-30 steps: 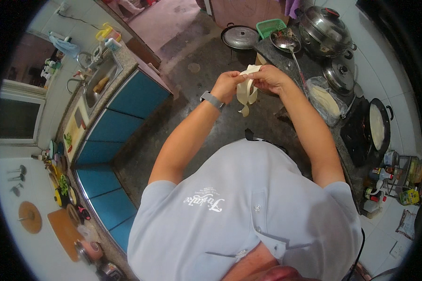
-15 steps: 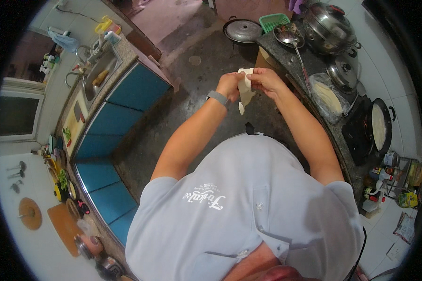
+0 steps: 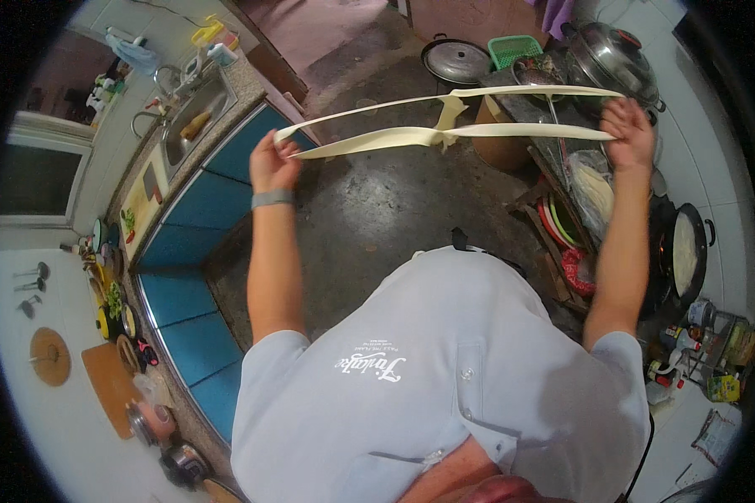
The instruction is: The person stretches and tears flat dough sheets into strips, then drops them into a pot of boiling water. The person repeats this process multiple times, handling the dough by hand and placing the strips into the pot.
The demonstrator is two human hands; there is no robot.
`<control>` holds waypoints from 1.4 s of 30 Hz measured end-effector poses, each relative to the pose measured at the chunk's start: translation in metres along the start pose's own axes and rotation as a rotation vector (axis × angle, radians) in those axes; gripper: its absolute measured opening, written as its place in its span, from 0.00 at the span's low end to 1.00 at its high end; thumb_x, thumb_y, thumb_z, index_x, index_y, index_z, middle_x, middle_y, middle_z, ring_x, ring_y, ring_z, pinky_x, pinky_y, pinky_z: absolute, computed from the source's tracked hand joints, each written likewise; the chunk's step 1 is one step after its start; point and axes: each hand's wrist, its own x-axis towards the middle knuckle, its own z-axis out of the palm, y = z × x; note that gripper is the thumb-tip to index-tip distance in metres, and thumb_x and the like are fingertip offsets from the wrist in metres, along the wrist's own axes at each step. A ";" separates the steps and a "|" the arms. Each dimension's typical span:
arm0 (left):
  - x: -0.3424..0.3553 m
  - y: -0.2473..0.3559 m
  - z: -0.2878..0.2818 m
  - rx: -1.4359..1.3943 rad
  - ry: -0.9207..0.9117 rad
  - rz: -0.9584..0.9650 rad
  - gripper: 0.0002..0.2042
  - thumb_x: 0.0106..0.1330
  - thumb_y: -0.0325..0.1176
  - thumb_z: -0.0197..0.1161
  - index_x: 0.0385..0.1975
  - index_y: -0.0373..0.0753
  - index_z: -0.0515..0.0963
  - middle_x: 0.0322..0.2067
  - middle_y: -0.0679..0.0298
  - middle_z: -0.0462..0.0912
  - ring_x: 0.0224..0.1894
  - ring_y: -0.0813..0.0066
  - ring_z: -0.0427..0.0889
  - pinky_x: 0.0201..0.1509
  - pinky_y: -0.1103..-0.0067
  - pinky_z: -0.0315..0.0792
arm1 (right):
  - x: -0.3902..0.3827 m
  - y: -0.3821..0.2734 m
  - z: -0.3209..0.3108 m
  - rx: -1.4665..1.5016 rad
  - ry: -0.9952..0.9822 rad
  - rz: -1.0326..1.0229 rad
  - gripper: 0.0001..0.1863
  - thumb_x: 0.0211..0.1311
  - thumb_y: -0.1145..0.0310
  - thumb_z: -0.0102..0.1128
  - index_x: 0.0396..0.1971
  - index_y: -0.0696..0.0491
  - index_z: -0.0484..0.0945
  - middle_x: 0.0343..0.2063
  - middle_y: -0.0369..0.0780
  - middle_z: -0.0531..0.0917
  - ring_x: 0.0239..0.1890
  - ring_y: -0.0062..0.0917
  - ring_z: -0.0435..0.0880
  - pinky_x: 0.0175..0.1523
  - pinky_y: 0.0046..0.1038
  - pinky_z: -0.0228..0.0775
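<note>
Head view: dough strip point(image 3: 411, 138), soft, stretchy, probably tear-prone; pinched at ends by left hand point(image 3: 270, 161) and right hand point(image 3: 629, 130); best held there.

Pale grey short-sleeved shirt point(image 3: 445, 369); grey wristband point(image 3: 273, 199) on left wrist.

Dark concrete floor point(image 3: 394, 210), blue cabinets point(image 3: 184, 251), white-tiled walls point(image 3: 705, 75)

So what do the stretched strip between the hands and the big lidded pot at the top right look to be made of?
The strip looks like soft raw dough: pale, matte, pulled into two thin bands that sag slightly between the left hand and right hand. The pot looks like polished metal, probably steel: it is silvery with bright reflections.
</note>
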 end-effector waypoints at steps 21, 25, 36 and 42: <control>-0.121 0.249 -0.259 0.222 0.916 0.635 0.06 0.59 0.32 0.50 0.26 0.35 0.67 0.16 0.63 0.67 0.12 0.77 0.61 0.17 0.78 0.60 | 0.032 -0.242 -0.152 -0.201 0.505 -0.282 0.12 0.60 0.75 0.42 0.16 0.53 0.60 0.13 0.31 0.62 0.09 0.12 0.54 0.13 0.14 0.45; -0.119 0.230 -0.225 0.173 0.918 0.634 0.05 0.60 0.32 0.50 0.26 0.39 0.68 0.20 0.63 0.70 0.19 0.74 0.68 0.20 0.80 0.64 | 0.044 -0.201 -0.104 -0.401 0.388 -0.137 0.09 0.62 0.71 0.45 0.22 0.54 0.66 0.15 0.30 0.65 0.09 0.11 0.54 0.14 0.14 0.47; -0.107 0.107 -0.109 0.457 0.375 0.330 0.09 0.63 0.33 0.49 0.32 0.33 0.69 0.26 0.58 0.75 0.21 0.76 0.69 0.27 0.83 0.67 | 0.058 0.075 0.068 -0.723 -0.046 0.401 0.20 0.58 0.66 0.53 0.51 0.55 0.68 0.25 0.28 0.75 0.15 0.03 0.62 0.19 0.05 0.53; -0.071 0.004 -0.049 0.412 -0.018 0.094 0.10 0.64 0.35 0.47 0.38 0.36 0.68 0.31 0.58 0.77 0.30 0.73 0.75 0.37 0.80 0.71 | 0.038 0.211 0.090 -0.620 -0.222 0.633 0.23 0.56 0.68 0.54 0.53 0.54 0.62 0.34 0.37 0.78 0.23 0.10 0.73 0.23 0.09 0.63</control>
